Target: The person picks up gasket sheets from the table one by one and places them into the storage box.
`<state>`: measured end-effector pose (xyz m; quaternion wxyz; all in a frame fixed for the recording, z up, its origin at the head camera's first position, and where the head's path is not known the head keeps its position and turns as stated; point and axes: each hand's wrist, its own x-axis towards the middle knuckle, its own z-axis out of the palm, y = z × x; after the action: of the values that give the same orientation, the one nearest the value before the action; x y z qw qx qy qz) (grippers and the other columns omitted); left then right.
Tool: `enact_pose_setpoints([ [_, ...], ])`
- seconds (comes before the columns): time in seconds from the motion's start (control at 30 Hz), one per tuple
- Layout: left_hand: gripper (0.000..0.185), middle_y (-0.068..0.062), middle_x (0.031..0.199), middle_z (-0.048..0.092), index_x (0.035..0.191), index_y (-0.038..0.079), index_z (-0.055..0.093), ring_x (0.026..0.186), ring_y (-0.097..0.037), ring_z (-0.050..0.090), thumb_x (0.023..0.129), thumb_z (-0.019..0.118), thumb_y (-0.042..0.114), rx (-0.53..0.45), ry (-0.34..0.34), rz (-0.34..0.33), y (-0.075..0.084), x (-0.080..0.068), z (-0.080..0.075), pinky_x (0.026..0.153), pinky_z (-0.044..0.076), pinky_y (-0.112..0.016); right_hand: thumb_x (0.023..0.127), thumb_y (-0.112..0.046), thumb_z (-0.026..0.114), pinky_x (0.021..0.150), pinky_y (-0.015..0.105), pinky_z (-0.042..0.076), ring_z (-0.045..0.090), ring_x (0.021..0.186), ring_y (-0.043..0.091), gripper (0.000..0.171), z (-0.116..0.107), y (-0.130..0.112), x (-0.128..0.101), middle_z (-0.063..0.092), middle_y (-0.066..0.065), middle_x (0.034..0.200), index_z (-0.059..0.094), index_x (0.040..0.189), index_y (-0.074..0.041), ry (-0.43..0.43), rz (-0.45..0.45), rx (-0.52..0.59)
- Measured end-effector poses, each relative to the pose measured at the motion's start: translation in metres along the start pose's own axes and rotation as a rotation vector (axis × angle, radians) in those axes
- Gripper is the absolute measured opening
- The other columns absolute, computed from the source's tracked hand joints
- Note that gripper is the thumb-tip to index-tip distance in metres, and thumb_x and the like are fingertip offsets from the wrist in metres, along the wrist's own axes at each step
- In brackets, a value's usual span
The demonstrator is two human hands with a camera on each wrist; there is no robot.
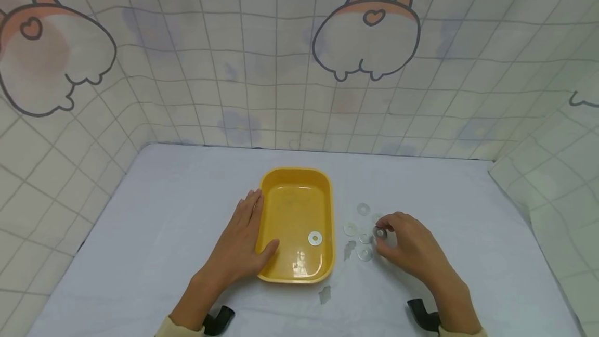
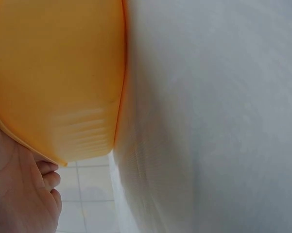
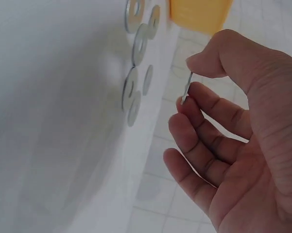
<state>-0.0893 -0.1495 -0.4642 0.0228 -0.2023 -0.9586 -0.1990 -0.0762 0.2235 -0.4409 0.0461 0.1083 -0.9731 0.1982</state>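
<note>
- So the work in hand looks like shifting flat silver metal washers off the table into the shallow yellow rectangular plastic tray [image 1: 297, 181], and I'd say it's barely getting going.
- Done so far: one silver washer in the tray [image 1: 315, 238] is lying flat on the tray floor, toward the right wall. That's the only one in there as far as I can see.
- In progress: the right hand [image 1: 407, 246] is pinching a single held washer [image 3: 186, 89] edge-on between thumb and index fingertip, other fingers loosely curled. It's hovering just above the table, right of the tray, not over it yet.
- Left to do: a little cluster of loose washers on the table [image 1: 364, 238] is sitting just right of the tray, near the right hand. I'm counting about five, though a couple are faint against the cloth so don't quote me.
- The left hand [image 1: 243, 246] is lying flat with straight fingers along the tray's left rim, thumb hooking over the near corner, not really gripping, just steadying it I'd guess.
- Everything's resting on the pale blue-white table cloth [image 1: 164, 233].
- My read: one in, one in the fingers, the rest waiting.
</note>
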Motion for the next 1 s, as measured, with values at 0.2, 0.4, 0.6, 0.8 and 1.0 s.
enact_pose_setpoints([
  [0.2, 0.098, -0.016, 0.179, 0.013, 0.168, -0.004, 0.015, 0.168, -0.032, 0.012, 0.098, 0.062, 0.047, -0.015, 0.008, 0.004, 0.000, -0.002, 0.002, 0.137, 0.017, -0.052, 0.084, -0.016, 0.080, 0.085, 0.044, 0.061, 0.069, 0.096, 0.020, 0.024, -0.003, -0.010, 0.004, 0.074, 0.000, 0.102, 0.077, 0.107, -0.013, -0.017, -0.018, 0.011],
  [0.4, 0.098, -0.018, 0.179, 0.013, 0.167, -0.005, 0.015, 0.168, -0.032, 0.013, 0.098, 0.062, 0.047, -0.002, 0.012, 0.007, 0.001, -0.002, 0.002, 0.137, 0.017, -0.051, 0.086, -0.017, 0.081, 0.090, 0.045, 0.063, 0.068, 0.100, 0.021, 0.021, -0.003, -0.020, 0.011, 0.076, 0.001, 0.103, 0.077, 0.106, -0.012, 0.048, -0.052, 0.016],
  [0.6, 0.098, -0.017, 0.179, 0.013, 0.167, -0.005, 0.015, 0.168, -0.032, 0.013, 0.098, 0.061, 0.048, 0.009, 0.008, 0.005, 0.000, 0.000, 0.000, 0.137, 0.017, -0.051, 0.087, -0.019, 0.080, 0.090, 0.045, 0.064, 0.069, 0.100, 0.023, 0.021, -0.003, -0.032, 0.021, 0.077, 0.002, 0.104, 0.077, 0.106, -0.011, 0.079, -0.065, 0.018],
  [0.8, 0.098, -0.017, 0.179, 0.014, 0.167, -0.004, 0.016, 0.168, -0.032, 0.013, 0.098, 0.062, 0.047, 0.003, 0.008, 0.012, 0.001, 0.000, 0.001, 0.137, 0.018, -0.051, 0.089, -0.021, 0.078, 0.092, 0.047, 0.064, 0.067, 0.101, 0.026, 0.021, -0.006, -0.042, 0.029, 0.076, 0.003, 0.103, 0.077, 0.108, -0.011, 0.094, -0.048, 0.057],
  [1.0, 0.099, -0.017, 0.179, 0.013, 0.168, -0.004, 0.015, 0.168, -0.032, 0.014, 0.098, 0.062, 0.047, 0.013, 0.015, 0.010, 0.000, 0.000, 0.002, 0.137, 0.018, -0.052, 0.088, -0.023, 0.079, 0.094, 0.045, 0.063, 0.067, 0.103, 0.024, 0.024, -0.004, -0.046, 0.033, 0.075, 0.001, 0.104, 0.075, 0.109, -0.012, 0.100, -0.066, 0.057],
])
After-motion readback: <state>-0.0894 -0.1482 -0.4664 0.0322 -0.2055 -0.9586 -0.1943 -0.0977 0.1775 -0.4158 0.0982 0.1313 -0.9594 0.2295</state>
